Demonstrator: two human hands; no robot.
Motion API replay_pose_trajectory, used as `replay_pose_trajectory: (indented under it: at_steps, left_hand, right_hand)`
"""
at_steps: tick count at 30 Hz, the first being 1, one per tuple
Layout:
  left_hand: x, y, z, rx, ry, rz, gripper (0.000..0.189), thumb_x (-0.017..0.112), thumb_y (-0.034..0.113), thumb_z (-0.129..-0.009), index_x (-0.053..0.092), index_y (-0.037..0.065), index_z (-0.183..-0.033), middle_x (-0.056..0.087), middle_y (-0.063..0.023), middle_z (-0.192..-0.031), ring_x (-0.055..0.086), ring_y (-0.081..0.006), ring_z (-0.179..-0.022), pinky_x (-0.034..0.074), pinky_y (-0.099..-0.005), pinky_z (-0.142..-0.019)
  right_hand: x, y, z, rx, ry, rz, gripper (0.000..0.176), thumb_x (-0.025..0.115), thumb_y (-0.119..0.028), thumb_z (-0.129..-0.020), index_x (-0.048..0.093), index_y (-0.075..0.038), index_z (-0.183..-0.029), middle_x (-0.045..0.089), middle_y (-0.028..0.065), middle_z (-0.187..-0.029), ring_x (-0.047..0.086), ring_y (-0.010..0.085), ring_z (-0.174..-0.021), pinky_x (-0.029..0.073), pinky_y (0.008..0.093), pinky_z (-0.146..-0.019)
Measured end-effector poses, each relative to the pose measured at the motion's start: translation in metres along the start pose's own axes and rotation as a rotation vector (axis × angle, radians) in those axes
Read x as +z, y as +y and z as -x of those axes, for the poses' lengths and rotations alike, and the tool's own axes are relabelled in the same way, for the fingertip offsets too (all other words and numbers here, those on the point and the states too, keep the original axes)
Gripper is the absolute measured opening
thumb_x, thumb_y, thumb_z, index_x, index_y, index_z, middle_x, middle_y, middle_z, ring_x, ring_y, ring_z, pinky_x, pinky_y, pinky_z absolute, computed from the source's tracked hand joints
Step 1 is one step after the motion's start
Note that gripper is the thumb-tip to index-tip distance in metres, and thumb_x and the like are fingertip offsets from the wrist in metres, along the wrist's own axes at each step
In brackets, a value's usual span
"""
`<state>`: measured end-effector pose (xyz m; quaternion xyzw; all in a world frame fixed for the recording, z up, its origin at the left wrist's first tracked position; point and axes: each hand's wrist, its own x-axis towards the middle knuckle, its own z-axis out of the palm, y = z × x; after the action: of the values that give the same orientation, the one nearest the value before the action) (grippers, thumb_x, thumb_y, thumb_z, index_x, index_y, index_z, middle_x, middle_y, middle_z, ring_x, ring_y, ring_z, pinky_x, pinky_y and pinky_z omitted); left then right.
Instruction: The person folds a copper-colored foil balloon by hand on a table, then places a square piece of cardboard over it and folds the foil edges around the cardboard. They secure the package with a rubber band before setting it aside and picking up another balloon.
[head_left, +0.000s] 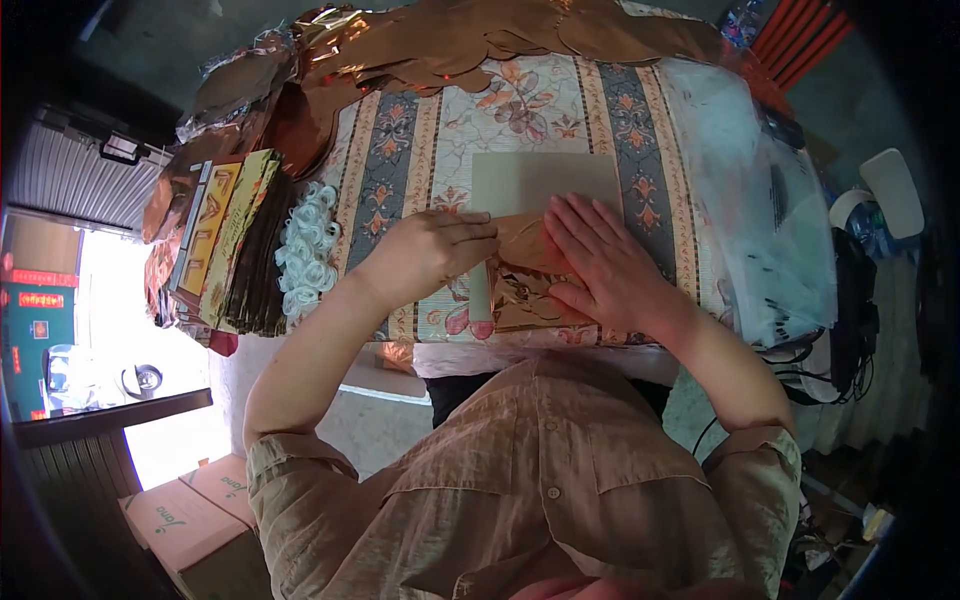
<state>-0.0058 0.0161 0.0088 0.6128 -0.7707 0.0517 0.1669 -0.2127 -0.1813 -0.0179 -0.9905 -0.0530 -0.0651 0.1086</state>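
Note:
A sheet of shiny brown foil [520,300] lies on the table in front of me, its upper part folded over and duller. Underneath it is a flat grey-green board [540,178], which shows above the foil and along its left side. My left hand [440,248] is closed at the foil's left edge, fingers bent and pressed together on it; the fingertips are partly hidden. My right hand [608,258] rests palm down on the right part of the foil, fingers stretched out and thumb apart.
A floral patterned cloth [520,100] covers the table. Brown foil sheets [440,45] lie along the far edge. At left are a stack of printed packets [225,240] and white ribbon-like curls [307,250]. Clear plastic bags [755,210] lie at right. Cardboard boxes [190,515] stand lower left.

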Motion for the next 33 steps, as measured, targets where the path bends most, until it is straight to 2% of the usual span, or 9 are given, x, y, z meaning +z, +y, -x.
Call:
replay_pose_trajectory:
  at_steps: [9, 16, 18, 28, 33]
  left_hand:
    - [0.003, 0.006, -0.002, 0.1, 0.024, -0.219, 0.023, 0.062, 0.013, -0.076, 0.066, 0.007, -0.097, 0.07, -0.0054, -0.102, 0.069, -0.0217, -0.098, 0.057, -0.031, -0.072]
    - [0.006, 0.005, -0.001, 0.133, 0.059, -0.242, 0.025, 0.062, 0.013, -0.076, 0.066, 0.006, -0.1, 0.07, -0.0063, -0.104, 0.069, -0.0221, -0.1, 0.057, -0.0315, -0.075]
    - [0.005, 0.004, 0.002, 0.067, 0.058, -0.125, 0.025, 0.063, 0.013, -0.076, 0.066, 0.006, -0.1, 0.07, -0.0066, -0.105, 0.068, -0.0222, -0.102, 0.057, -0.0323, -0.077]
    - [0.013, 0.007, 0.004, 0.044, 0.067, -0.147, 0.026, 0.063, 0.013, -0.075, 0.068, 0.006, -0.099, 0.07, -0.0067, -0.106, 0.067, -0.0232, -0.104, 0.057, -0.0338, -0.08]
    - [0.012, 0.011, 0.007, -0.014, 0.084, -0.047, 0.028, 0.063, 0.013, -0.075, 0.069, 0.005, -0.101, 0.069, -0.0082, -0.109, 0.066, -0.0248, -0.107, 0.056, -0.0352, -0.085]
  right_hand:
    - [-0.001, 0.0, 0.0, -0.007, 0.013, 0.008, 0.075, 0.053, -0.044, -0.094, 0.029, 0.002, -0.149, 0.026, 0.0196, -0.157, 0.021, 0.0331, -0.147, 0.013, 0.046, -0.121]
    - [0.0, 0.0, 0.0, 0.0, 0.009, -0.011, 0.076, 0.053, -0.044, -0.094, 0.027, 0.002, -0.15, 0.026, 0.019, -0.157, 0.021, 0.0329, -0.147, 0.012, 0.0463, -0.121]
    - [0.0, 0.0, 0.0, -0.002, 0.011, -0.014, 0.076, 0.053, -0.044, -0.094, 0.027, 0.002, -0.15, 0.026, 0.019, -0.157, 0.021, 0.0329, -0.147, 0.012, 0.0464, -0.121]
    - [-0.001, 0.0, 0.0, 0.005, -0.001, -0.018, 0.077, 0.054, -0.044, -0.093, 0.028, 0.002, -0.149, 0.027, 0.0191, -0.157, 0.021, 0.0328, -0.147, 0.012, 0.0467, -0.121]
    - [-0.002, -0.001, 0.0, 0.005, 0.002, -0.017, 0.077, 0.054, -0.043, -0.094, 0.028, 0.002, -0.149, 0.026, 0.0193, -0.157, 0.022, 0.033, -0.147, 0.013, 0.0468, -0.121]
